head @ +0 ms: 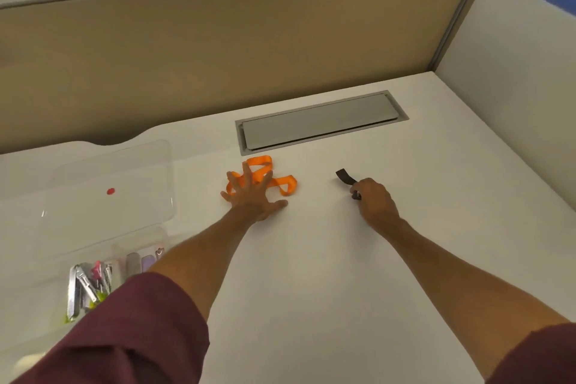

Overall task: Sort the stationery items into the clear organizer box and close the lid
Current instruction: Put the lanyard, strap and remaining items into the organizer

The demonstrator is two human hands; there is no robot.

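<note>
Reaching out with both arms, we've got our left hand (253,196) spread flat, fingers splayed over the tangled orange ribbon (282,184), probably pinning it to the table (311,259) so the loops can be gathered. Our right hand (372,199) is curled shut, pinching a black strap (343,177). Off to our left sits the clear organizer box (103,262), lid (109,196) thrown open, ready for both.

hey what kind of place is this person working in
Most likely an office workstation. A white desk is backed by a tan divider panel, as in a cubicle, and a grey cable-access hatch is set flush in the desktop. Stationery lies in a clear organizer box.
</note>
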